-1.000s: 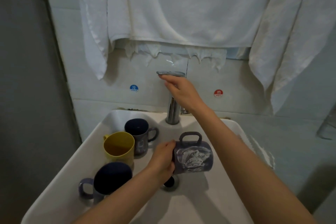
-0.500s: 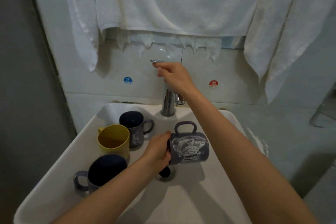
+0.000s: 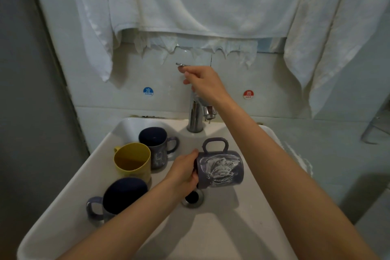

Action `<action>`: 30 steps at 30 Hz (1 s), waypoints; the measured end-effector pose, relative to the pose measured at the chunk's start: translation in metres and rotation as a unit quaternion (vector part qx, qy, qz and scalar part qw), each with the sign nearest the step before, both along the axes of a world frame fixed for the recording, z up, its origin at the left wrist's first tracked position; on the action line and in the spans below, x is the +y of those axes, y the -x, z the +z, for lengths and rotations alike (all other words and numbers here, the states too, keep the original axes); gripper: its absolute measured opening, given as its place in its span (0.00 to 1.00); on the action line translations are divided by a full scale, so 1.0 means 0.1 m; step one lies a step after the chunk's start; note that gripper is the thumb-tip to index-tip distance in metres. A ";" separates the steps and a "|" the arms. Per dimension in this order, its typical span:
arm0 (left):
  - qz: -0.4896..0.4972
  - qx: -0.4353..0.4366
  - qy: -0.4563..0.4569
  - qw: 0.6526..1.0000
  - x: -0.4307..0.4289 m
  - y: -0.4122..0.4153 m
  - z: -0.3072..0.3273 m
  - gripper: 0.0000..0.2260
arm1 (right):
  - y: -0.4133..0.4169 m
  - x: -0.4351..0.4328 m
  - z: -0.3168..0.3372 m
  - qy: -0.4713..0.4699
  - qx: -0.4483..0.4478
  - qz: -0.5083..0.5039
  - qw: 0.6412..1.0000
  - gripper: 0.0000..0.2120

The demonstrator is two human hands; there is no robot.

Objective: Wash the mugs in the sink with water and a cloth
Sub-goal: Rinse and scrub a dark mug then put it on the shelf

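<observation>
Glazed purple mug (image 3: 221, 170), white relief, tipped sideways, gripped by left hand (image 3: 183, 170); right hand (image 3: 203, 83) curled round chrome lever (image 3: 179, 64)

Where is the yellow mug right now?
Head view: the yellow mug stands upright at the left of the sink, between the rear dark mug near the faucet and the front dark mug, left of the left hand holding the patterned mug.
</observation>
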State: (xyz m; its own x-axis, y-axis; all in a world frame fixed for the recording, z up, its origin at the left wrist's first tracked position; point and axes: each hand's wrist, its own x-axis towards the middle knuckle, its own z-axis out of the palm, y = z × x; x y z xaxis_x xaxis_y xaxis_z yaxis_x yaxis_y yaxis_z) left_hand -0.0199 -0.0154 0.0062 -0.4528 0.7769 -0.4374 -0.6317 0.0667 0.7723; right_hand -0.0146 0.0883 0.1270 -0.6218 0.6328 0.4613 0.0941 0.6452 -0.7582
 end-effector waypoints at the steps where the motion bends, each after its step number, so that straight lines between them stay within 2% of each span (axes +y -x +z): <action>1: 0.000 0.002 0.001 1.000 0.00 0.00 0.00 0.12 | 0.00 0.00 0.00 -0.001 0.000 0.000 1.000 0.15; 17: -0.003 0.013 -0.005 1.000 -0.01 0.01 0.00 0.12 | 0.03 0.08 -0.04 -0.024 0.011 -0.005 1.000 0.14; 19: -0.003 0.008 -0.004 1.000 0.00 0.02 0.01 0.12 | -0.04 0.06 -0.06 -0.037 0.045 0.001 0.998 0.13; 22: -0.003 0.012 0.005 1.000 0.01 0.01 0.01 0.14 | -0.28 -0.04 -0.21 -0.113 0.176 -0.010 0.978 0.13; 24: 0.005 0.016 0.010 1.000 0.01 0.01 -0.01 0.14 | -0.49 -0.11 -0.43 -0.127 0.219 -0.039 0.967 0.14; 26: 0.020 0.026 0.017 0.999 0.02 0.02 -0.05 0.13 | -0.70 -0.13 -0.70 -0.125 0.172 -0.078 0.974 0.13; 28: 0.024 0.030 0.010 0.999 0.03 0.05 -0.07 0.12 | -0.90 -0.09 -0.95 -0.127 0.018 -0.093 0.987 0.11; 30: 0.016 0.025 -0.004 1.000 0.02 0.05 -0.07 0.11 | -1.02 -0.05 -1.16 -0.123 -0.135 -0.051 0.982 0.07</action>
